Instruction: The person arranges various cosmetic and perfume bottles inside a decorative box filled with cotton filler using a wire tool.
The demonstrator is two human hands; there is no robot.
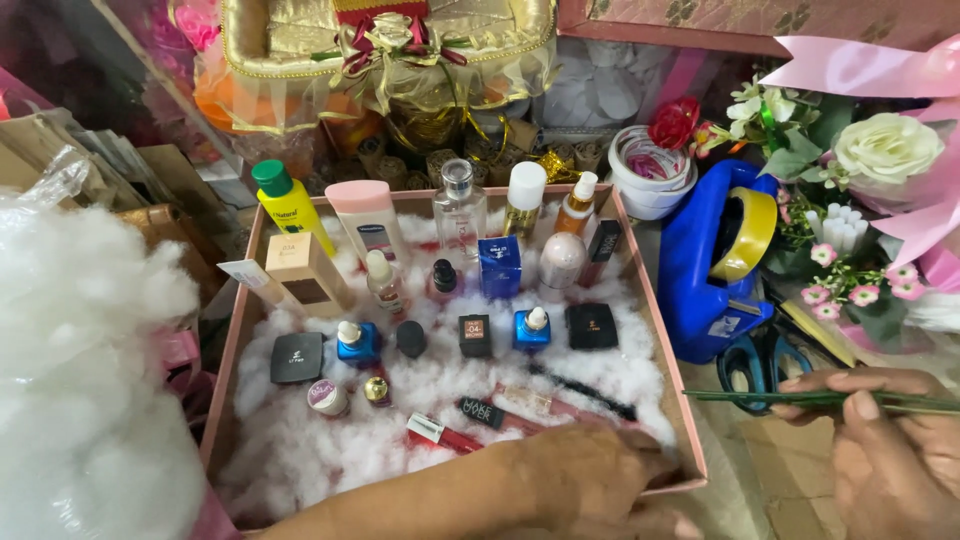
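Hands: left (590,480) in pink tray (690,440), right (890,450) pinching green stem (800,398).

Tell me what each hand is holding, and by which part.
The right hand pinches a thin green stem near its right end, between the fingertips. The left hand rests on the pink tray's front right corner; whether it grips anything cannot be told.

Left hand (590,480) hides tray's (690,420) corner; fingertips unseen.

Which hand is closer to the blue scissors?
Right. The right hand, holding a thin green stem, sits just below the blue scissors. The left hand rests farther away at the pink box corner.
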